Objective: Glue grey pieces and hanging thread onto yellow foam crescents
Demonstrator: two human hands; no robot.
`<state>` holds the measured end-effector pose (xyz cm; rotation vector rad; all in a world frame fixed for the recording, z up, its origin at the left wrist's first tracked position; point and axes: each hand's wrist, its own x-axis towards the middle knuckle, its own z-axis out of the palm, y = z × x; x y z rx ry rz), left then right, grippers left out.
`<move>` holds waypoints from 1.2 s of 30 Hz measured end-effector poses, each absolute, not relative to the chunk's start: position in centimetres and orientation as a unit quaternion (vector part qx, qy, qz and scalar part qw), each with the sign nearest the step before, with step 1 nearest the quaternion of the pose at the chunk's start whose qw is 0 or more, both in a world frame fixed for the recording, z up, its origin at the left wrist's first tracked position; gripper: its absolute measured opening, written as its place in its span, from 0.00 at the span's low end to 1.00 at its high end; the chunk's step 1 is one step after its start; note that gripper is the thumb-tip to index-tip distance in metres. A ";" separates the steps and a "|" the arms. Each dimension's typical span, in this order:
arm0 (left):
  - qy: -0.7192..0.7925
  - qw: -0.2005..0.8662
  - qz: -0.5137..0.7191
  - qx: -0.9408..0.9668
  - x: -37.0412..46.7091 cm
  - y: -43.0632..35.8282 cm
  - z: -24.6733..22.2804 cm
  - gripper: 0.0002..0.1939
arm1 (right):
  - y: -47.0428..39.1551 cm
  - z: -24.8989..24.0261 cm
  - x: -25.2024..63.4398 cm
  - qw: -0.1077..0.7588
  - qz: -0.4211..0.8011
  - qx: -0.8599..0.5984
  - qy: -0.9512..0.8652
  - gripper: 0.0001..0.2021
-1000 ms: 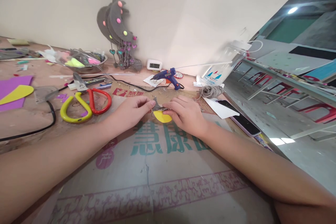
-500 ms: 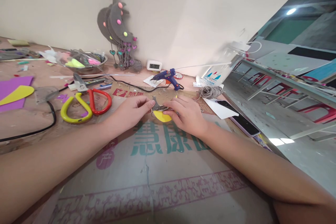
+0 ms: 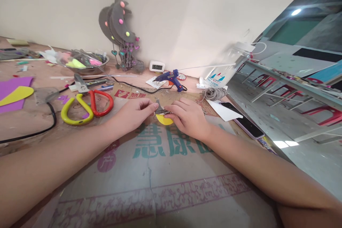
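Note:
Over the printed cardboard, my left hand point(image 3: 137, 114) pinches the left tip of a small dark grey piece point(image 3: 159, 108), apparently felt, between thumb and fingers. My right hand point(image 3: 188, 117) is closed on the other side of that piece, its fingers covering much of it. Just beneath the grey piece sits a yellow rounded piece point(image 3: 164, 119), its upper part hidden by the grey piece and my right fingers. A blue glue gun point(image 3: 175, 78) rests beyond my hands. Scissors point(image 3: 87, 107) with one yellow and one red handle lie left of my left hand.
Grey moon shapes with coloured balls point(image 3: 120, 25) stand against the white board. Left of them is a metal bowl point(image 3: 101, 67) of craft bits. A small clock point(image 3: 157, 66), clear bottle point(image 3: 227, 64), grey yarn point(image 3: 215, 93) and phone point(image 3: 248, 124) surround the cardboard point(image 3: 120, 188).
The grey piece shows more between my hands, and my right fingers have shifted slightly over it. A yellow tip behind my right fingers is no longer visible. My left hand stays nearly still.

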<state>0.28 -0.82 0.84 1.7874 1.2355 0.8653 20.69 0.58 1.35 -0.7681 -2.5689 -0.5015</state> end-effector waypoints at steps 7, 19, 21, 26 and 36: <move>0.490 0.378 0.341 0.708 0.1 -0.7 0.5 0.19 | 0.6 1.3 20.7 0.198 -0.182 -0.274 -0.923 0.12; 0.483 0.374 0.354 0.708 0.3 -0.8 0.7 0.18 | 0.6 1.3 20.8 0.229 -0.162 -0.282 -0.917 0.13; 0.485 0.376 0.355 0.706 0.3 -0.9 0.7 0.18 | 0.6 1.3 20.8 0.228 -0.161 -0.284 -0.917 0.13; 0.473 0.379 0.355 0.711 0.3 -0.8 0.7 0.18 | 0.5 1.4 20.6 0.225 -0.175 -0.275 -0.918 0.12; 0.477 0.387 0.344 0.710 0.3 -0.9 0.9 0.18 | 0.3 1.4 20.4 0.207 -0.171 -0.283 -0.921 0.13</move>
